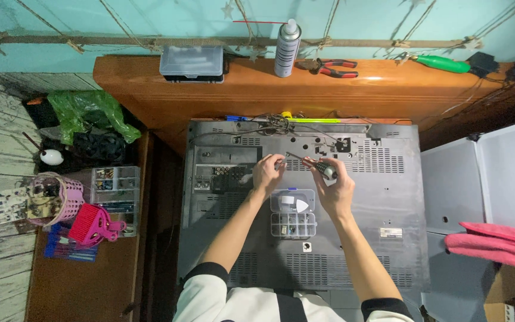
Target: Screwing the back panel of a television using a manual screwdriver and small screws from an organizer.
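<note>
Both hands point(267, 173) point(335, 189) steady screwdriver point(314, 164), mid-panel.

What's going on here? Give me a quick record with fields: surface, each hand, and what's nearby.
surface: grey back panel of a flat television, lying face down
right hand: holds a screwdriver, tip pointing toward the left hand
left hand: fingers at the screwdriver's tip
between the forearms: small clear parts box resting on the panel
wooden shelf behind: spray can, red-handled pliers, green-handled tool
right side: pink cloth

both hands point(267, 171) point(333, 189) forward (fingers curled)
</note>
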